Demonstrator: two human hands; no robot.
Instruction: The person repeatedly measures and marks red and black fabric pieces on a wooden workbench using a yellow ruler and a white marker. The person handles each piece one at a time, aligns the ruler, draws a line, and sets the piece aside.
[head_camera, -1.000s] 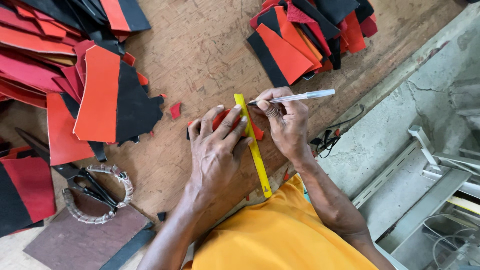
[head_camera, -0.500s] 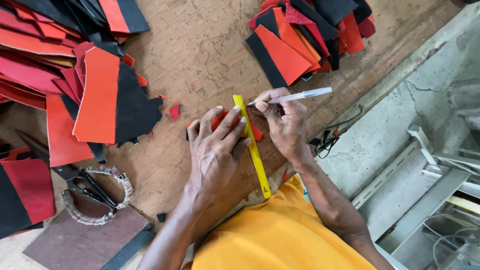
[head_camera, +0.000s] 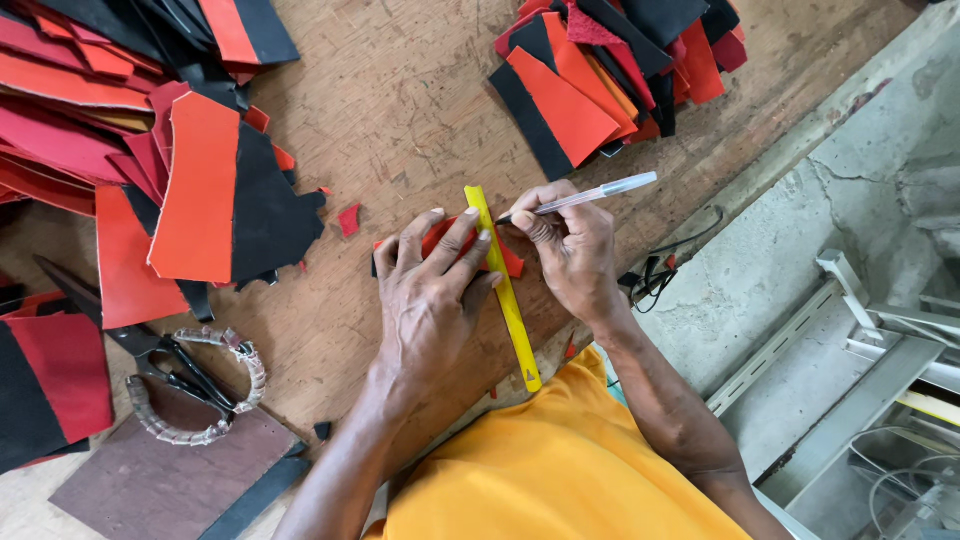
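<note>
Under the left hand (head_camera: 432, 300), whose spread grip presses a yellow plastic ruler (head_camera: 503, 288) onto a small red leather piece (head_camera: 450, 240) on the wooden table (head_camera: 400, 110), marking seems underway; beside it, the right hand (head_camera: 570, 250) pinches a clear pen (head_camera: 590, 195) at the ruler's edge.

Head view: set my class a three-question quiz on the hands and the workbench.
1. True or false: the left hand presses the yellow ruler onto a red piece.
2. What does the right hand hold? A) scissors B) pen C) knife
3. Which tool lies at the bench's left edge?

Key: 1 true. 2 B, the pen. 3 the scissors.
</note>
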